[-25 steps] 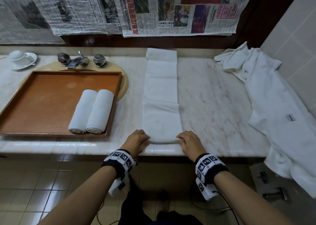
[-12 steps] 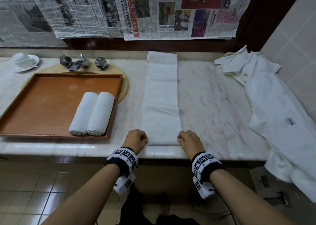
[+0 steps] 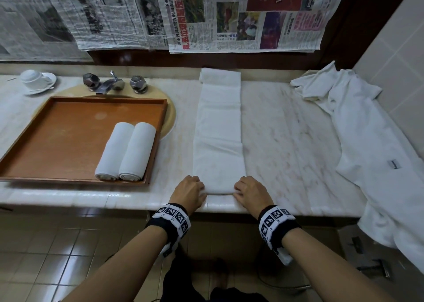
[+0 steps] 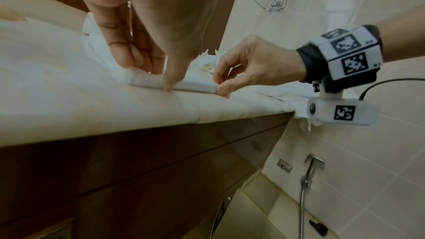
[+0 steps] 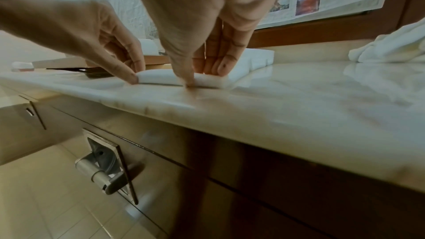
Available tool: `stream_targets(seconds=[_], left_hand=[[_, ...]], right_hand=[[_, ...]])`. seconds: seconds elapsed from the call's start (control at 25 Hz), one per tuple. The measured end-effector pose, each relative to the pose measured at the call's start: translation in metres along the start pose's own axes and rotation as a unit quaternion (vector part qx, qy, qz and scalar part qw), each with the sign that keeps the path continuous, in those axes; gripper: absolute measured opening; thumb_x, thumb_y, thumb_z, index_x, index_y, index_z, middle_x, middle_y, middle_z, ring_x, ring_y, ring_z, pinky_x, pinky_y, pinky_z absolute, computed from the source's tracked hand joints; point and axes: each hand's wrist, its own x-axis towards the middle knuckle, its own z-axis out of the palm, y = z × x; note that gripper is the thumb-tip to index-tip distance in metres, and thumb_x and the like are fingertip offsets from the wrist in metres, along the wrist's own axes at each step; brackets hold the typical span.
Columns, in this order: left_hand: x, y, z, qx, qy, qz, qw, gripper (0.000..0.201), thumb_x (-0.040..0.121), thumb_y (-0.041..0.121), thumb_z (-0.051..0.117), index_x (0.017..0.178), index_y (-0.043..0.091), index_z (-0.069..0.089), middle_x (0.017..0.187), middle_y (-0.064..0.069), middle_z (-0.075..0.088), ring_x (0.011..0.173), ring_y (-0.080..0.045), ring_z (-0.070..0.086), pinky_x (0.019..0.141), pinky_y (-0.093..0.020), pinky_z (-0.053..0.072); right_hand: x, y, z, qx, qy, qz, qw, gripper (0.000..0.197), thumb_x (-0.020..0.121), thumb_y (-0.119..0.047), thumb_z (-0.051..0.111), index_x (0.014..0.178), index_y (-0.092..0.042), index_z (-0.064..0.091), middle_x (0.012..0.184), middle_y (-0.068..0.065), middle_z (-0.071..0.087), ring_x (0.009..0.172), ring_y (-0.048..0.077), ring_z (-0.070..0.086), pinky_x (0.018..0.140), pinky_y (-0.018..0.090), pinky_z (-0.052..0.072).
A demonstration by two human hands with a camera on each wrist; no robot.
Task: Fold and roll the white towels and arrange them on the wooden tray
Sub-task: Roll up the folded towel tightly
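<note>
Two hands, my left hand [image 3: 189, 192] and right hand [image 3: 249, 192], pinch the folded towel's [image 3: 219, 127] near edge at six o'clock, seemingly just curled over; the wooden tray [image 3: 57, 141] sits at nine.

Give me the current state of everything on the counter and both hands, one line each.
Folded towel: flat strip on the counter, near end turned into a small first roll.
Left hand: pinches the roll's left end.
Right hand: pinches its right end.
Two rolled towels: side by side in the wooden tray.
Loose towels: crumpled, unfolded, at right.
Cup: upside down on its saucer.
</note>
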Motion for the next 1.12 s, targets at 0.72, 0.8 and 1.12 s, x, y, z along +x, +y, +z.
stream_targets(seconds=[0.72,0.8,1.12], left_hand=[[0.005,-0.018,-0.024,0.091,-0.073,0.078,0.99,0.029,0.1,0.032,0.042,0.119,0.017,0.057,0.117,0.001,0.062,0.109,-0.02,0.051,0.086,-0.031,0.038],[0.009,-0.016,-0.028,0.075,-0.078,0.06,0.992,0.026,0.1,0.031,0.044,0.119,0.018,0.056,0.116,0.0,0.062,0.108,-0.02,0.052,0.089,-0.033,0.038],[0.026,0.003,-0.034,0.042,-0.062,-0.051,0.996,0.013,0.091,0.014,0.062,0.1,0.018,0.07,0.103,-0.004,0.065,0.092,-0.024,0.063,0.077,-0.031,0.05]], right_hand=[[0.01,0.006,-0.027,-0.026,-0.112,0.074,0.991,0.017,0.098,-0.024,0.047,0.111,-0.024,0.058,0.102,-0.004,0.065,0.108,0.017,0.048,0.088,0.039,0.035],[0.011,0.006,-0.027,-0.015,-0.106,0.094,0.99,0.011,0.097,-0.023,0.05,0.105,-0.024,0.057,0.096,-0.004,0.066,0.104,0.017,0.048,0.085,0.038,0.035],[0.012,-0.005,-0.005,-0.053,0.006,0.063,0.997,0.008,0.087,-0.004,0.064,0.085,-0.012,0.067,0.093,0.002,0.057,0.086,0.021,0.054,0.064,0.03,0.042]])
